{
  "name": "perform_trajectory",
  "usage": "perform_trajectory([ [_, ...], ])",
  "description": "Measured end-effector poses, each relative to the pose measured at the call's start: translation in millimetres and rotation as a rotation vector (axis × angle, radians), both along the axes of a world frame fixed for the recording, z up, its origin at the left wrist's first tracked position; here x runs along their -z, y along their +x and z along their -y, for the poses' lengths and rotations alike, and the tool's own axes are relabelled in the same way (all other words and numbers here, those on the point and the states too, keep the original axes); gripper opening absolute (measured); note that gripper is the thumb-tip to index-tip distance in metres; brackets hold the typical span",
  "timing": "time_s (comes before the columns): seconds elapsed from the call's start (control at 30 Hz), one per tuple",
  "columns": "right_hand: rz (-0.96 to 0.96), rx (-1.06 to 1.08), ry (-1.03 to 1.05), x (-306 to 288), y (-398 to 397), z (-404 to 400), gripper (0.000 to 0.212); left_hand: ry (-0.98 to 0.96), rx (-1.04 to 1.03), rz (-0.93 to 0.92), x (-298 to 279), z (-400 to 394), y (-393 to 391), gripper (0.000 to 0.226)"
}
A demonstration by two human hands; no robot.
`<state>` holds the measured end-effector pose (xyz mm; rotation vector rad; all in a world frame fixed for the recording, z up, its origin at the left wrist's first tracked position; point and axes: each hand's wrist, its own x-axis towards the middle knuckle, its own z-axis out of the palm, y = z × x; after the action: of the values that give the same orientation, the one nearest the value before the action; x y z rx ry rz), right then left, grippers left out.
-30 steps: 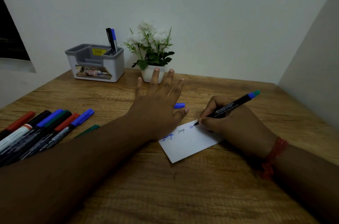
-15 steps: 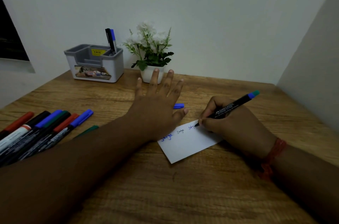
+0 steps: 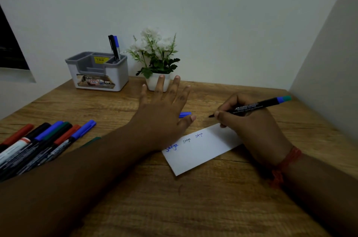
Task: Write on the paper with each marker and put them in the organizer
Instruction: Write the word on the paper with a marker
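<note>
The marker (image 3: 249, 106) has lifted off the paper (image 3: 201, 151), its tip now beyond the far edge; the third word looks finished. The right hand (image 3: 246, 122) pinches it in curled fingers; the left hand (image 3: 164, 118) lies flat, fingers spread, pinning the paper. Capping, then the organizer (image 3: 96, 71), likely follows.
</note>
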<state>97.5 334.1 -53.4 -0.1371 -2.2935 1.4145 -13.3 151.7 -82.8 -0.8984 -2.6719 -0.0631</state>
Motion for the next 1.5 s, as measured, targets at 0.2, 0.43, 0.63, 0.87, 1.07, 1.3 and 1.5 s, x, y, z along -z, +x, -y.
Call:
perform_trajectory([
  [0.2,-0.067,0.015,0.016,-4,1,-7,0.009,-0.020,0.045,0.030,-14,6,-2,0.067],
  [0.43,-0.006,-0.067,-0.006,-1,3,-14,0.013,0.047,0.105,0.158,-20,8,-1,0.033],
  [0.63,-0.025,-0.181,-0.205,-1,3,-12,0.022,0.237,0.233,0.020,-23,7,4,0.018],
  [0.87,-0.088,-0.212,-0.309,-1,1,-16,0.019,0.428,0.307,-0.037,-26,6,12,0.013],
  [1.07,-0.085,-0.226,-0.284,-2,0,-13,0.019,0.398,0.377,-0.102,-27,5,13,0.013],
  [1.3,-0.068,-0.242,-0.303,-1,1,-9,0.015,0.374,0.438,-0.147,-26,2,14,0.014],
  [1.5,-0.057,-0.232,-0.225,-3,2,-7,0.004,0.393,0.479,-0.145,-27,2,17,0.015],
])
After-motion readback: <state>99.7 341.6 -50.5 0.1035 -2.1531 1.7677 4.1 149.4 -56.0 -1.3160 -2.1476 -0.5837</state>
